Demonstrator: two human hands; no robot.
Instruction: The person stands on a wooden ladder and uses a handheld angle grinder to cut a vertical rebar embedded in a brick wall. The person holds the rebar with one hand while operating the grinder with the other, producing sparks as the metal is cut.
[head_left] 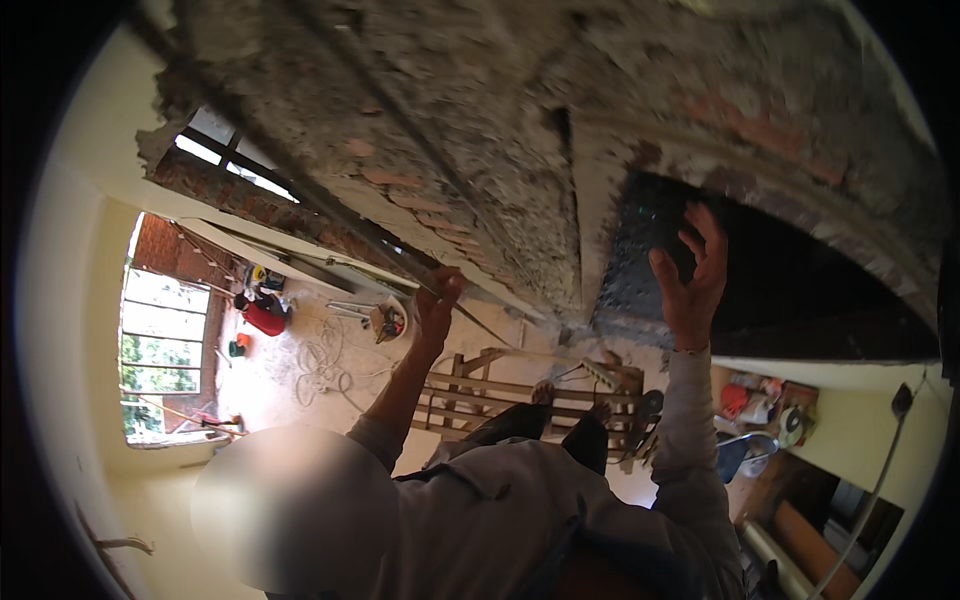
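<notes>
My left hand (pixel 437 292) is raised and closed around a long, thin bar (pixel 345 215). The bar slants from the upper left down past my fist, close to a rough wall with exposed brick (pixel 460 130). To the right, my right hand (pixel 695 280) is lifted with its fingers apart and nothing in it. Behind its fingers lies a dark recess (pixel 800 270) in the wall, edged by a curved plaster border. Whether the right fingertips touch anything there, I cannot tell.
Below me is a slatted wooden platform (pixel 480 395), with my feet on it. Coiled hose or cable (pixel 325 370) and a tub of tools (pixel 388 322) lie on the floor. A person in red (pixel 265 315) crouches far left near a window (pixel 160 335). Assorted items (pixel 760 405) stand right.
</notes>
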